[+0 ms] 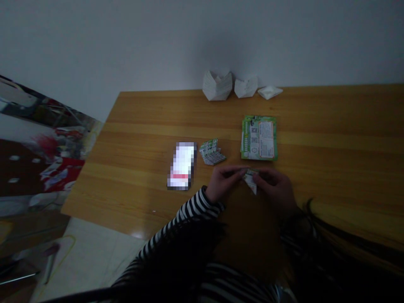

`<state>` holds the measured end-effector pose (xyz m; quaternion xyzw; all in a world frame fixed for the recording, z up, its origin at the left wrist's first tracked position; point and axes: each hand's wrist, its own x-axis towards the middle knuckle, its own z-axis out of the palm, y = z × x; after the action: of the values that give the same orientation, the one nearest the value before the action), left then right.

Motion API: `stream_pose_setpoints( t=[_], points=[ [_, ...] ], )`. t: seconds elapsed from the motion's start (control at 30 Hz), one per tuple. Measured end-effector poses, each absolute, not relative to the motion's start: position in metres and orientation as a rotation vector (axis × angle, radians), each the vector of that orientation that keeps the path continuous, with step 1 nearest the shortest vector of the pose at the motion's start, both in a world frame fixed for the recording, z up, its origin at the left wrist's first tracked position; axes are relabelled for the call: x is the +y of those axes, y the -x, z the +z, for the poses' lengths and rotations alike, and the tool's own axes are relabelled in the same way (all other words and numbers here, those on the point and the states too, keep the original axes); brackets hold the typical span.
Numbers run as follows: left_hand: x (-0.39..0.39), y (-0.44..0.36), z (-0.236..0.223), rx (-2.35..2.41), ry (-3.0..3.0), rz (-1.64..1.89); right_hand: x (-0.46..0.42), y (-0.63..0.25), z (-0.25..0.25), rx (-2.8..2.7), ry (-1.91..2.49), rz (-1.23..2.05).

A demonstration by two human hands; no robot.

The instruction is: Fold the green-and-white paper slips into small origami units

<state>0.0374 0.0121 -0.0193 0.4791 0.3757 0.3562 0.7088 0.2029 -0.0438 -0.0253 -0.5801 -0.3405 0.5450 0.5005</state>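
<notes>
Between my two hands is a small folded piece of printed paper (250, 181), its pointed end hanging downward. My left hand (223, 180) pinches its upper left edge. On its right side, the fingers and thumb of my right hand (275, 187) are closed on the same paper. A folded printed paper piece (212, 152) in green and white lies on the table, up and left of my left hand. Just beyond my hands sits a stack of green printed leaflets (259, 139).
A lit phone (182, 165), its screen blurred out, lies left of my hands on the wooden table (142, 126). Against the wall stand a large folded paper shape (217, 86), a smaller one (246, 87) and a paper boat (269, 91). The table's left edge drops to a tiled floor.
</notes>
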Motion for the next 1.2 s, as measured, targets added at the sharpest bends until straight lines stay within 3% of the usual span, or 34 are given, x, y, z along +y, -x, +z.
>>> stream_pose_setpoints(
  t=[0.5, 0.8, 1.2],
  points=[
    [0.025, -0.023, -0.004, 0.696, -1.079, 0.568, -0.044, -0.214, -0.019, -0.857, 1.412, 1.410],
    [0.026, -0.024, -0.010, 0.871, -1.301, 0.306, -0.046, -0.214, -0.026, -1.369, 1.590, 1.073],
    [0.028, -0.022, -0.008, 0.806, -1.214, 0.267, -0.047, -0.218, -0.028, -1.457, 1.496, 0.926]
  ],
)
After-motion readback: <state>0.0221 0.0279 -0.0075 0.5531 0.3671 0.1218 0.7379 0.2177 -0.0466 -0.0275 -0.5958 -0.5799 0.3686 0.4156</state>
